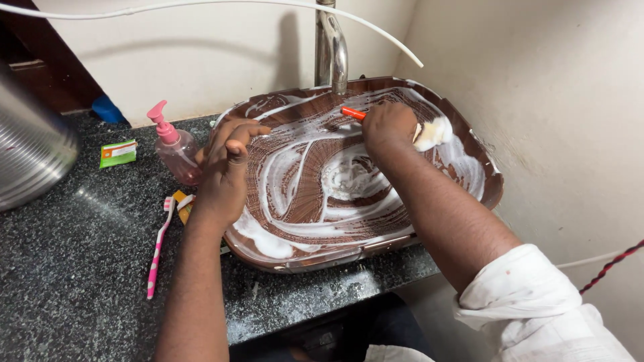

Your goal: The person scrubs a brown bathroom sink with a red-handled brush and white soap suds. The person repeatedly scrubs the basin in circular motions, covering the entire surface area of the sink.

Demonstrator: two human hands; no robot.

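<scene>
A brown wood-patterned wash basin [469, 144] sits on a dark granite counter, its inside smeared with white foam. My right hand [389, 127] is closed around a brush with an orange handle [353, 113], its foamy bristle end pressed against the basin's far right wall. My left hand [225, 164] rests on the basin's left rim, fingers curled over the edge. A chrome tap [332, 50] stands behind the basin.
A pink pump bottle [173, 144] stands left of the basin. A pink and white toothbrush [159, 245] lies on the granite counter [74, 268]. A green packet [118, 153] and a steel vessel [30, 147] are at the far left. A wall closes the right side.
</scene>
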